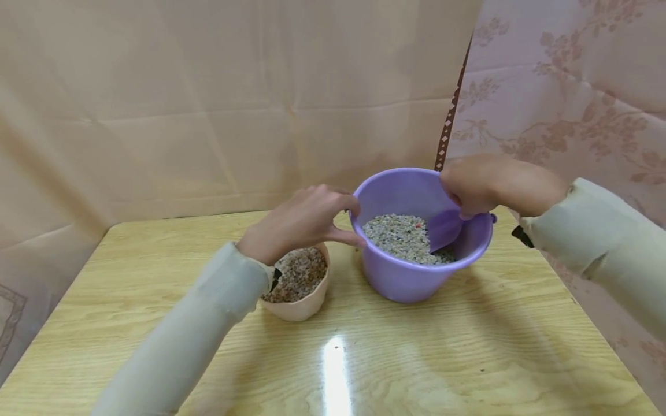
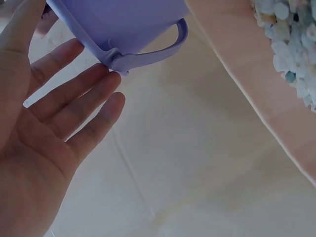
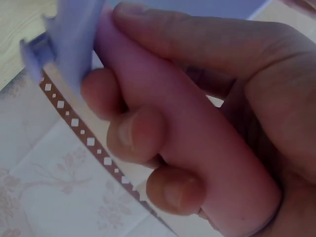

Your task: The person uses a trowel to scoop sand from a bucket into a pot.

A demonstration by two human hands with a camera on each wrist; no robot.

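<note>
A purple bucket (image 1: 411,277) half full of pale gravel (image 1: 398,234) stands on the wooden table. My right hand (image 1: 484,185) is over its far rim and grips the handle (image 3: 197,148) of a purple scoop (image 1: 443,229), whose blade dips into the gravel. My left hand (image 1: 304,222) rests against the bucket's left side, with straight fingers (image 2: 94,94) touching the bucket (image 2: 123,19) beside the pivot of its bail handle (image 2: 163,49). Under that wrist sits a small beige pot (image 1: 302,306) filled with brownish gravel (image 1: 299,274).
The table (image 1: 442,346) ends close to the bucket on the right, where a flowered cloth (image 1: 572,86) hangs. A plain beige cloth (image 1: 208,104) closes off the back and left. The beige pot (image 2: 256,74) also shows in the left wrist view.
</note>
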